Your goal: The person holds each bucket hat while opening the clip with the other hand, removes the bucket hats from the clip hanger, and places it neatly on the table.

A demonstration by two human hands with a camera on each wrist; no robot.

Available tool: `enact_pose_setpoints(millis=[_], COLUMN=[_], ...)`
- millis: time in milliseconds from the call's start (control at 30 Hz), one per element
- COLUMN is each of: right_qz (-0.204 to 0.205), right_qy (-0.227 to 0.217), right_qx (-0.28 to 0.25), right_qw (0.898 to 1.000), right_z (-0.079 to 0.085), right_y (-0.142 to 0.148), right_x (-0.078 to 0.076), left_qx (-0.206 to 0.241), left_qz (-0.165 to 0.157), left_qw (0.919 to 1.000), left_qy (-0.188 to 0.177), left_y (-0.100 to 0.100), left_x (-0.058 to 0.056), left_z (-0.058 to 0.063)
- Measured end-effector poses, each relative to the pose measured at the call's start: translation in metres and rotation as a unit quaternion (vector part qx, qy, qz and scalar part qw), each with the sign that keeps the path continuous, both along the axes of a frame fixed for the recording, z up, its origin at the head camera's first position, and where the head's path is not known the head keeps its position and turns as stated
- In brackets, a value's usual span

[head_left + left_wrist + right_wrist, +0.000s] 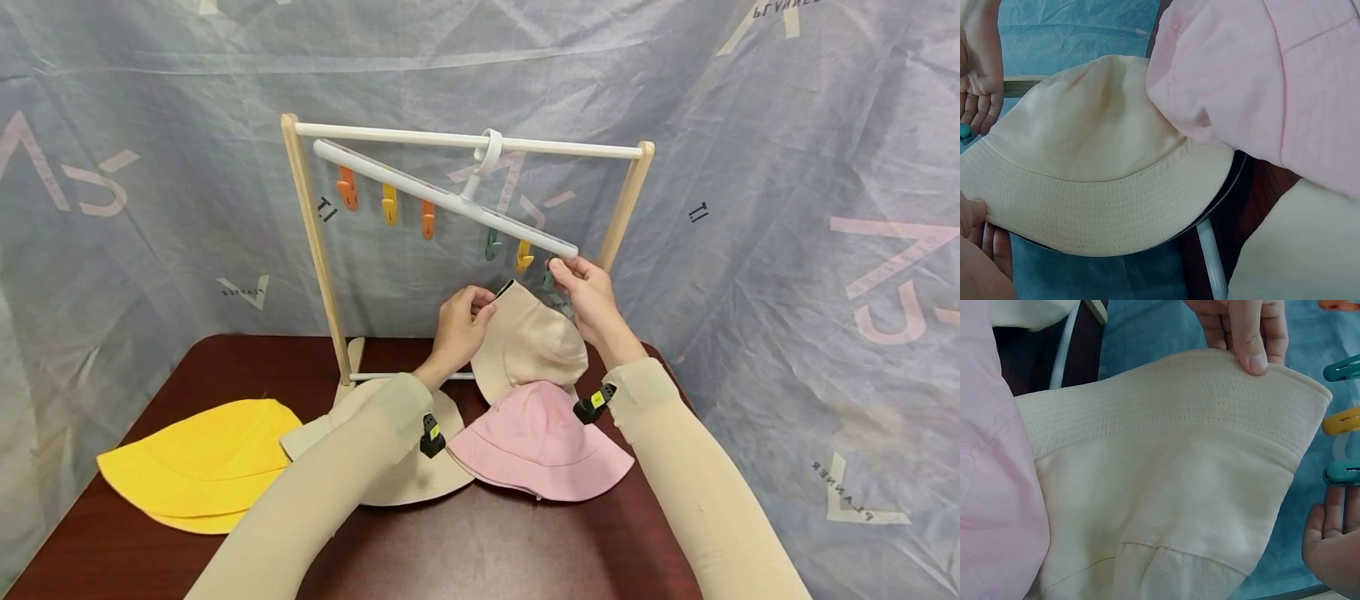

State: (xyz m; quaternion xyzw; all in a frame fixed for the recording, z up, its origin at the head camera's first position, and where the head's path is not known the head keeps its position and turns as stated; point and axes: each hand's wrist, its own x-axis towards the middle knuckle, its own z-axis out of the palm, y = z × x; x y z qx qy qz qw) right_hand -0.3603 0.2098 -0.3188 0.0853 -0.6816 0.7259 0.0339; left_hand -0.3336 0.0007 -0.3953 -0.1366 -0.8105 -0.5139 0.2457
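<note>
My left hand [456, 327] pinches the brim of a cream bucket hat [536, 337], thumb on the outer face and fingers behind. The hat is tilted with its brim up, and a dark lining shows at the edge. My right hand [591, 302] pinches a green clothespin [1342, 473] at the low right end of a white hanger [450, 200]. In the right wrist view the hat's brim corner lies just left of the clothespins. A pink bucket hat [540, 442] overlaps the cream hat's lower part.
The hanger hooks over the top bar of a wooden-sided rack [315, 242] and slopes down to the right. Orange [347, 189], yellow [389, 205] and green clothespins hang along it. A yellow hat [217, 458] and another cream hat [420, 475] lie on the dark red table [480, 550].
</note>
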Motion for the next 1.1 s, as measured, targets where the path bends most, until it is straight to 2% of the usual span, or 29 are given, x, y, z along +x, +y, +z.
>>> enact_pose_setpoints(millis=[700,1100], right_qz=[0.011,0.028], right_qy=[0.012,0.059], right_qx=[0.013,-0.020], right_qw=[1.000,0.998], right_z=[0.0005,-0.0010], right_y=[0.0003,-0.0002], right_x=[0.0024,0.0016], left_qx=[0.009,0.016], left_qz=[0.009,0.010], left_qw=[0.9999,0.9998], left_qy=[0.004,0.004], left_y=[-0.0022,-0.0050], left_x=[0.0027,0.0032], left_z=[-0.0010,-0.0012])
